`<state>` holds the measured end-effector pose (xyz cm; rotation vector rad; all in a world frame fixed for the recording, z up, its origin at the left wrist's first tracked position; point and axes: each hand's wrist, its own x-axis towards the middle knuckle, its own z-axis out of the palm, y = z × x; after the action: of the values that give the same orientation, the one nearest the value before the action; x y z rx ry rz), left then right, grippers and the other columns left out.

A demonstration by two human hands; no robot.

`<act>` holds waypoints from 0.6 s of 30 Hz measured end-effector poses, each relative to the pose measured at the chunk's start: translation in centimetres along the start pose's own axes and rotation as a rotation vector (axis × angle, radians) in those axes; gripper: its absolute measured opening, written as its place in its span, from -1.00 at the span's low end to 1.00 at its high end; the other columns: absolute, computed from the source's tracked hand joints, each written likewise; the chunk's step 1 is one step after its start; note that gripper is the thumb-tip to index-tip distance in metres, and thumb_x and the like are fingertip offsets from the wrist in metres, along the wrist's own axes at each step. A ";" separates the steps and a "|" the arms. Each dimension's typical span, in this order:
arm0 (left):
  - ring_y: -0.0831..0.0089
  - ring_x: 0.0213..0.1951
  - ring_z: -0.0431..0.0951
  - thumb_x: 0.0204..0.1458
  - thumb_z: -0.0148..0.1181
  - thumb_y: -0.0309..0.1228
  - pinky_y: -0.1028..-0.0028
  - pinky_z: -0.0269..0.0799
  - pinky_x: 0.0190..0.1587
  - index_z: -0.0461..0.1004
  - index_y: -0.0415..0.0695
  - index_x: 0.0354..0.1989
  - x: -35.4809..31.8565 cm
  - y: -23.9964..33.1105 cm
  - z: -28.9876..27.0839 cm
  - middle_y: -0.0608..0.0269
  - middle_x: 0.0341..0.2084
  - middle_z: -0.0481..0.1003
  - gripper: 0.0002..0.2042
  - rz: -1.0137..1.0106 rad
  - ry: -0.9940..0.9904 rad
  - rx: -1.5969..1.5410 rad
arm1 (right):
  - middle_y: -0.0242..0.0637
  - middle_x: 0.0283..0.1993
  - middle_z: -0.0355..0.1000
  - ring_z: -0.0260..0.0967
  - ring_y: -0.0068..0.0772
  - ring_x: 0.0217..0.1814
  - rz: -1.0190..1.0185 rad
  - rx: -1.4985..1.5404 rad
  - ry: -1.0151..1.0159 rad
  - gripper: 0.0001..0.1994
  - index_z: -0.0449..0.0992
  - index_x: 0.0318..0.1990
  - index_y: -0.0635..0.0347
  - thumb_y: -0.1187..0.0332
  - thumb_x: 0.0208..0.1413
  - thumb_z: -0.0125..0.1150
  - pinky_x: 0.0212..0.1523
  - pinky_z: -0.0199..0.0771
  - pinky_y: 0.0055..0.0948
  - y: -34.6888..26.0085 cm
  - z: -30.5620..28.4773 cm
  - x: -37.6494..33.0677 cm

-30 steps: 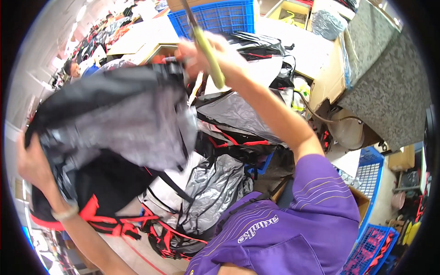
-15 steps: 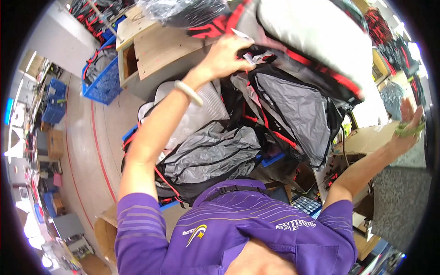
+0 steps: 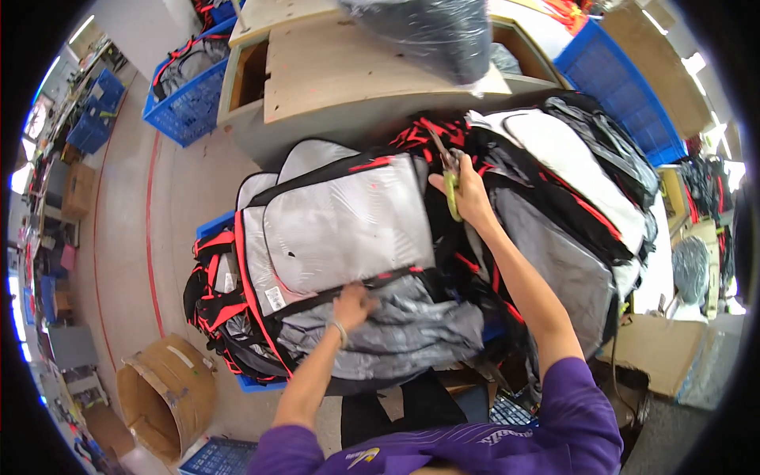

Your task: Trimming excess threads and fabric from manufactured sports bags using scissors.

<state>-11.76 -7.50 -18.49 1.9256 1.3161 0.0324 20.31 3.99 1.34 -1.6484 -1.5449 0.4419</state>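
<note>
A large grey backpack (image 3: 340,226) with black edges and red piping lies in front of me, its silvery panel facing up. My left hand (image 3: 354,307), blurred by motion, is at the lower black edge of that panel, over crumpled grey lining fabric (image 3: 396,332). Whether its fingers grip the edge cannot be made out. Scissors with yellow-green handles (image 3: 452,194) are in my right hand (image 3: 472,190), with the blades pointing away from me and slightly apart. Beside that hand, to the right, rests a second bag (image 3: 570,170) with a white panel and red trim.
Beyond the bags stands a wooden bench (image 3: 332,67) bearing a dark plastic-wrapped bundle (image 3: 431,36). Blue crates sit at the far left (image 3: 190,99) and far right (image 3: 625,87). An open cardboard box (image 3: 170,392) is on the floor at the lower left.
My left hand has released the right-hand bag, which now lies lower, and moved down to the left one. The right hand has come in from the far right with the scissors.
</note>
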 end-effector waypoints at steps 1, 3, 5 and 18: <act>0.15 0.17 0.29 -0.01 0.12 0.05 0.04 0.24 0.04 0.45 -0.02 -0.05 -2.2 1.8 0.4 0.19 0.09 0.37 -0.53 -0.010 -0.112 0.027 | -0.09 -0.44 0.36 0.30 -0.25 -0.47 -0.066 -0.046 0.078 -0.59 0.20 -0.19 0.25 0.31 0.00 0.37 -0.37 0.36 -0.32 5.5 2.0 1.3; 0.18 0.14 0.33 -0.01 0.14 0.02 0.13 0.24 0.03 0.47 0.00 -0.04 -7.8 1.9 1.9 0.24 0.10 0.38 -0.55 0.103 -0.013 -0.061 | 0.00 -0.39 0.43 0.43 0.01 -0.39 0.050 -0.175 0.175 -0.50 0.19 -0.19 0.27 0.10 0.01 0.33 -0.33 0.40 -0.18 11.1 5.7 3.7; 0.22 0.14 0.33 0.00 0.16 0.00 0.22 0.21 0.06 0.49 0.02 -0.01 -12.2 2.3 2.6 0.26 0.14 0.36 -0.56 0.125 0.077 -0.112 | 0.11 -0.32 0.45 0.44 0.22 -0.26 0.269 -0.260 0.093 -0.45 0.20 -0.20 0.29 -0.03 0.02 0.26 -0.28 0.40 -0.09 12.8 9.5 3.7; 0.13 0.01 0.46 0.03 0.16 -0.14 0.25 0.37 0.00 0.54 -0.13 -0.09 -21.9 -0.6 -5.7 0.06 -0.10 0.51 -0.63 0.202 -0.102 -0.198 | -0.43 -0.52 0.14 0.08 -0.58 -0.47 0.351 0.453 0.104 -0.70 0.19 -0.43 0.19 0.42 -0.08 0.30 -0.44 0.20 -0.50 -8.0 4.6 -12.0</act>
<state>-24.78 -21.52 -6.45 1.8571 1.0091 0.1579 9.37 -6.57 1.28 -1.5476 -0.9848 0.8139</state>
